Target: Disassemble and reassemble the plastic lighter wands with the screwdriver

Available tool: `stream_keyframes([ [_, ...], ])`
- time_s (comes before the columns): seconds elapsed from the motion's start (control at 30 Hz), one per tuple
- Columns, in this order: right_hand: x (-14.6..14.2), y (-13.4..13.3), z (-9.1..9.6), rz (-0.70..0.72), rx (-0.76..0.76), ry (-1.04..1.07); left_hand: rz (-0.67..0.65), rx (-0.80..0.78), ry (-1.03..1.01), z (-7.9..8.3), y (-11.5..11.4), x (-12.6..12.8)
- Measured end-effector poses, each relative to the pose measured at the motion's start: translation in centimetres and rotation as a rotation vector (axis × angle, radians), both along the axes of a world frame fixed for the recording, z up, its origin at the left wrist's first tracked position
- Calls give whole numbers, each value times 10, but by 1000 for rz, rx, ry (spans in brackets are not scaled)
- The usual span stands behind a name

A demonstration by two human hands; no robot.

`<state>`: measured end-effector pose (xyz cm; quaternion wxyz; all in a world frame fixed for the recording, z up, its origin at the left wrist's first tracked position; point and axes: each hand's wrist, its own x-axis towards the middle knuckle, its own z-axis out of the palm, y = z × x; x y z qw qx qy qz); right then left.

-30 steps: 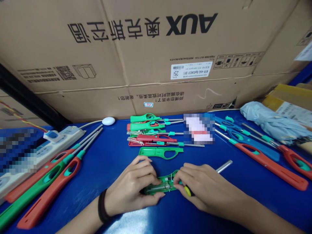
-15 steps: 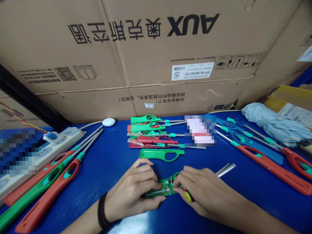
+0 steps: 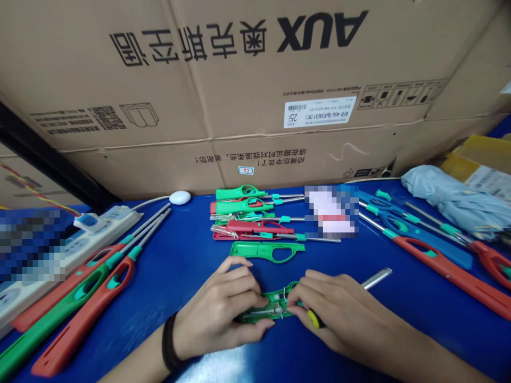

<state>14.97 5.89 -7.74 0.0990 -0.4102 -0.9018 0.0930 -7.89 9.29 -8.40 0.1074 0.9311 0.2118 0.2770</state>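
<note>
An opened green lighter body (image 3: pixel 268 308) lies on the blue table (image 3: pixel 187 260), its inner parts showing and its metal tube (image 3: pixel 376 277) sticking out to the right. My left hand (image 3: pixel 221 311) is closed around its left end. My right hand (image 3: pixel 333 311) pinches the inner parts at the middle and also holds a small tool with a yellow end (image 3: pixel 313 318). A loose green half shell (image 3: pixel 266 250) lies just beyond my hands.
A pile of green and red lighters (image 3: pixel 249 215) sits behind. More long lighters lie at the left (image 3: pixel 80 290) and right (image 3: pixel 435 255). A white power strip (image 3: pixel 75 239), a folded umbrella (image 3: pixel 455 202) and a big cardboard box (image 3: pixel 239 90) border the table.
Both hands stay on the green lighter body with only small finger shifts. The view has drifted slightly.
</note>
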Motion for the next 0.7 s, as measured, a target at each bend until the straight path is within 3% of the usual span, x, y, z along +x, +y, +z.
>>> stream_keyframes([
  [0.2,0,0,1,26,15,-2,2,-5,-8,1,-1,1],
  [0.5,3,-3,-6,93,202,-3,-11,-19,-3,1,-2,1],
  [0.7,3,-5,-6,42,183,-10,-12,-3,25,3,-1,0],
])
